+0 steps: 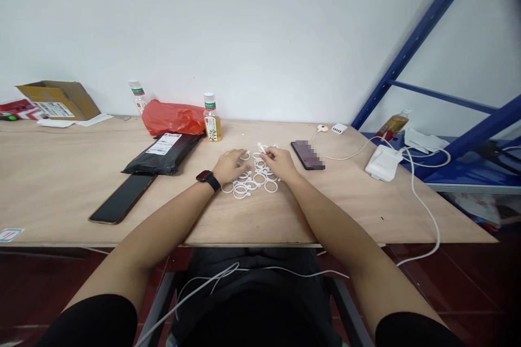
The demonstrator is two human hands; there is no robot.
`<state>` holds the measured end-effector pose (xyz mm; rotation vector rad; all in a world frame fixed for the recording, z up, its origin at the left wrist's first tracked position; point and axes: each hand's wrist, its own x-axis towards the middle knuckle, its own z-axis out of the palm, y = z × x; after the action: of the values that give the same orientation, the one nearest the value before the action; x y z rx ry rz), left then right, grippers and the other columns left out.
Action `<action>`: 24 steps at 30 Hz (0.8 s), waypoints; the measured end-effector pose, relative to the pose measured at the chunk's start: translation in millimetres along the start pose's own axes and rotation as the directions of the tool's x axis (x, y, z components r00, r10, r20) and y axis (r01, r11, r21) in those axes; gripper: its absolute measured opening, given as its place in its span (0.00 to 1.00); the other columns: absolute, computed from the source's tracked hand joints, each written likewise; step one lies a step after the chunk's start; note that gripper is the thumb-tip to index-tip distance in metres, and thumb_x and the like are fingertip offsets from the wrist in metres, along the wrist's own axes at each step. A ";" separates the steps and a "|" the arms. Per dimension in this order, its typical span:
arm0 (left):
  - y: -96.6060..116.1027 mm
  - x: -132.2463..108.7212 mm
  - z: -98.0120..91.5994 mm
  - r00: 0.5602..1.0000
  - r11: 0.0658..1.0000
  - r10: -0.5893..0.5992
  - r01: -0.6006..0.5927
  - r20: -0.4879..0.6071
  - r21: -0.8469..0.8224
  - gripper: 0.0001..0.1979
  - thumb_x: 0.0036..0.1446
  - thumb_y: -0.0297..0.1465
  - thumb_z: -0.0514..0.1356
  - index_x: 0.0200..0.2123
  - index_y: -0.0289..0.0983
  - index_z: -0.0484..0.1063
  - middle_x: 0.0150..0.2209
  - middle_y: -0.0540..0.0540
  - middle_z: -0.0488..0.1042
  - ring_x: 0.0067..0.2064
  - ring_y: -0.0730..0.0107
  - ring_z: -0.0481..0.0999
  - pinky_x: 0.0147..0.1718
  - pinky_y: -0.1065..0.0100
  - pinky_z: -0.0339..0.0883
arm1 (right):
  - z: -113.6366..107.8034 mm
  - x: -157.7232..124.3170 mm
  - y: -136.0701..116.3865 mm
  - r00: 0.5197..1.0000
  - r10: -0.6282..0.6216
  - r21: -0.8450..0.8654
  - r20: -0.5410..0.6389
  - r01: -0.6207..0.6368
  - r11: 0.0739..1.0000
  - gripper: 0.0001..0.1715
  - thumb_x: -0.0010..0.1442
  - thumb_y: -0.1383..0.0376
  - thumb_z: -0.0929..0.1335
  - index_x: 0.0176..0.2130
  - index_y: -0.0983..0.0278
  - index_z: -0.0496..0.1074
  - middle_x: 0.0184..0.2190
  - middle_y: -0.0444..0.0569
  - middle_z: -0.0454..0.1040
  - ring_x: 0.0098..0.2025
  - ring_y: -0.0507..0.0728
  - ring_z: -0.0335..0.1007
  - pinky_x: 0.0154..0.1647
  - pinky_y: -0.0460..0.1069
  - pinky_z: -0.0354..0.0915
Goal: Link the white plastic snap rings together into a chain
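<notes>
Several white plastic rings (251, 185), each with a small eyelet like a curtain ring, lie in a loose heap on the wooden table between my hands. My left hand (230, 166), with a black watch at the wrist, rests at the heap's left side, fingers apart and partly over some rings. At the heap's far right, the thumb and fingers of my right hand (280, 162) pinch a white curtain ring (261, 147). My fingers hide part of that ring.
Left of the heap are a black parcel (163, 154), a phone (122, 199), a red plastic bag (173, 117) and a drink bottle (211, 119). Another phone (306, 155) lies right, near a white charger (383, 162) with trailing cables. A cardboard box (65, 100) stands far left.
</notes>
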<state>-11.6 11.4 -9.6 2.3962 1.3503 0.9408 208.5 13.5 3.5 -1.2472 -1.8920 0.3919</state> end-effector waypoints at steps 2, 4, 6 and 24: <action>-3.0 -0.8 1.2 0.996 0.995 -0.001 -0.008 0.092 0.100 0.24 0.55 0.44 0.62 0.52 0.40 0.74 0.59 0.38 0.71 0.61 0.47 0.68 0.60 0.49 0.59 | -5.8 5.5 12.9 0.992 0.093 -0.022 -0.085 -0.095 0.995 0.11 0.59 0.59 0.68 0.34 0.62 0.77 0.27 0.44 0.77 0.28 0.53 0.71 0.31 0.46 0.61; -3.1 -1.7 0.9 0.990 0.990 -0.002 -0.018 0.140 0.137 0.20 0.57 0.44 0.61 0.49 0.43 0.76 0.57 0.42 0.73 0.59 0.50 0.69 0.59 0.50 0.59 | -11.4 11.0 25.5 0.973 0.179 -0.051 -0.147 -0.189 0.981 0.11 0.58 0.60 0.68 0.35 0.62 0.78 0.28 0.45 0.79 0.31 0.54 0.73 0.34 0.48 0.63; -0.4 -2.2 -0.7 0.990 0.989 0.006 -0.027 0.144 0.143 0.17 0.58 0.44 0.59 0.47 0.44 0.77 0.53 0.44 0.76 0.55 0.53 0.73 0.57 0.52 0.60 | -14.9 15.4 36.8 0.953 0.234 -0.084 -0.195 -0.254 0.964 0.11 0.57 0.60 0.68 0.36 0.62 0.79 0.30 0.46 0.79 0.33 0.56 0.74 0.38 0.49 0.65; 18.2 0.3 -10.7 0.985 0.976 -0.087 0.055 0.146 0.209 0.17 0.60 0.42 0.59 0.45 0.40 0.79 0.35 0.46 0.81 0.41 0.60 0.78 0.51 0.58 0.62 | 0.2 11.1 21.4 0.963 -0.081 -0.349 0.257 0.171 0.921 0.18 0.64 0.67 0.64 0.50 0.59 0.78 0.49 0.51 0.77 0.52 0.58 0.70 0.54 0.51 0.61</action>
<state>-5.9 0.6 7.6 2.4886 1.5280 0.6089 219.6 33.2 -5.2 -1.3544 -2.3187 0.1198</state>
